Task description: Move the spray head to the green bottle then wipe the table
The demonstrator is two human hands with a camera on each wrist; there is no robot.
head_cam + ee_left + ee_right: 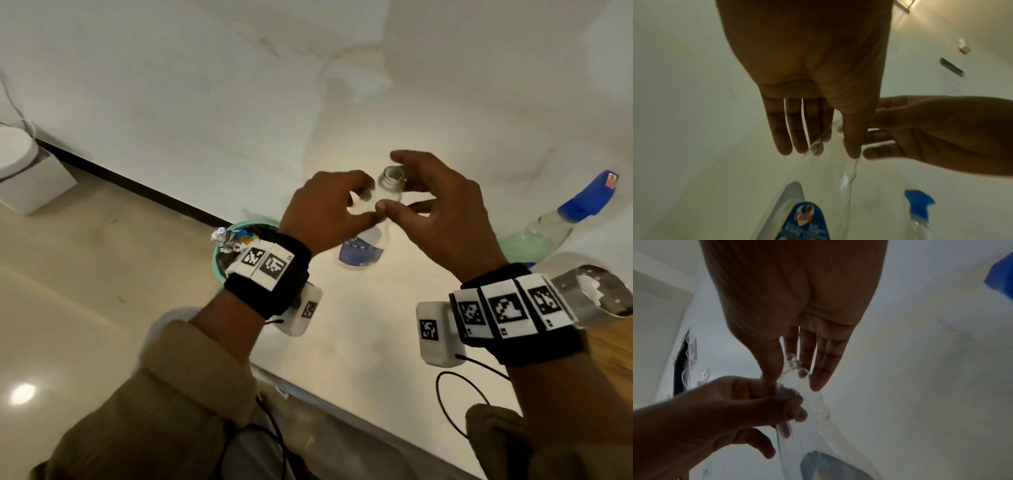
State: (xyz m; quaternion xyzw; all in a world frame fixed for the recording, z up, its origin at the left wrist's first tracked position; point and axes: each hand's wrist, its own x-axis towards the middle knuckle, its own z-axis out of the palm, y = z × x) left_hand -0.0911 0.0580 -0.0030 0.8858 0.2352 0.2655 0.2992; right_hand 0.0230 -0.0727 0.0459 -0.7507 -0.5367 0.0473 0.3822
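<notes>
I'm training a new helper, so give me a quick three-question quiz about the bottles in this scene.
1. True or false: the clear bottle has a spray head on its neck.
2. Where is the blue spray head? A) on the green bottle; B) on the clear bottle; C) lying loose by itself.
3. Fill in: the clear bottle's label is mainly ___ in colour.

Key: 1 false, its neck is open; 2 A; 3 blue.

green bottle (534,236) wearing blue spray head (587,198)
</notes>
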